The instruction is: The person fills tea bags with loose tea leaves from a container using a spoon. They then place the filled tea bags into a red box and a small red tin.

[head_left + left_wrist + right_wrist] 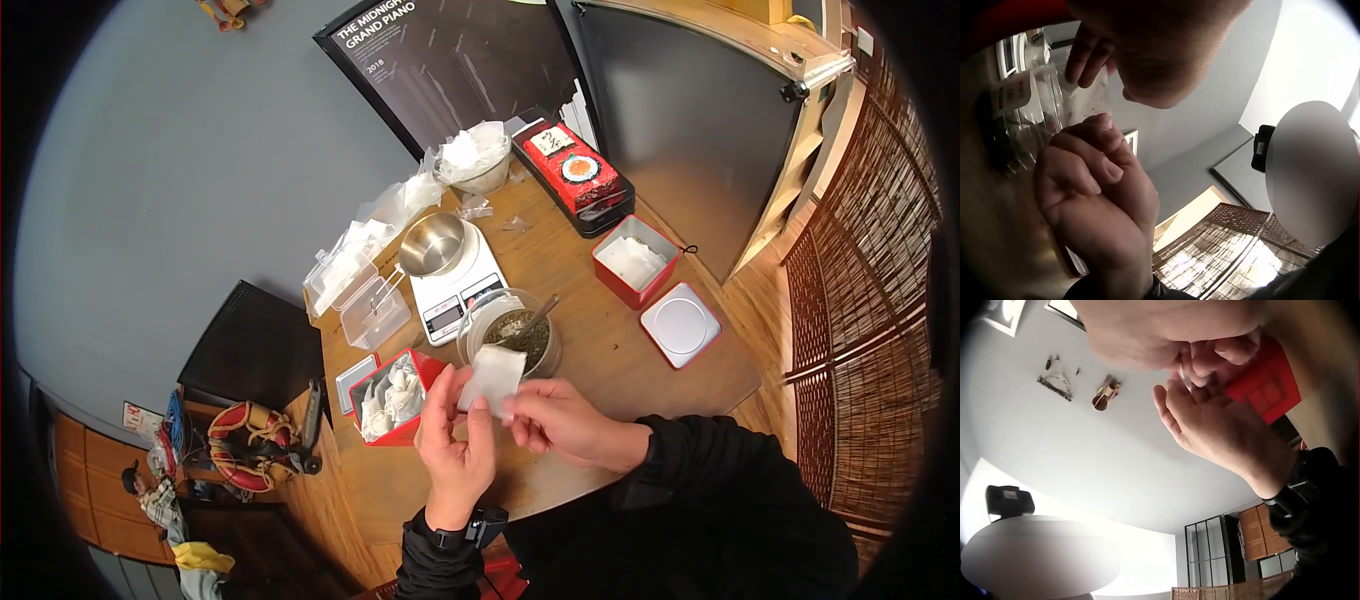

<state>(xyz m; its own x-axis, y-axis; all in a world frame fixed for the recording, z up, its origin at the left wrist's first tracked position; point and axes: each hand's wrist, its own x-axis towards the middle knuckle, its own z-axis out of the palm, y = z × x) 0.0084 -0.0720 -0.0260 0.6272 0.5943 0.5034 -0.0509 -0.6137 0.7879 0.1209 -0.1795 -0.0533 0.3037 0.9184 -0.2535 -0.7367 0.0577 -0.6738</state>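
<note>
A small white tea bag (494, 372), flat and made of thin fabric, is held up between both hands in the head view. My left hand (452, 440) pinches its lower left part with the thumb in front. At its lower right corner, my right hand (572, 424) pinches the edge between thumb and curled fingers. Right behind the bag stands a clear tub (552, 368) of dried tea leaves (537, 345) with a metal spoon (541, 312) leaning in it. Beside my left hand, a red tin (433, 366) contains several filled white bags (402, 392).
A white kitchen scale (482, 262) carries a steel pan (434, 243). Left of it lies an open clear plastic box (376, 322). A glass bowl (487, 181) of white bags stands farther back. At right are another red tin (630, 284), its lid (681, 325) and a red package (572, 168).
</note>
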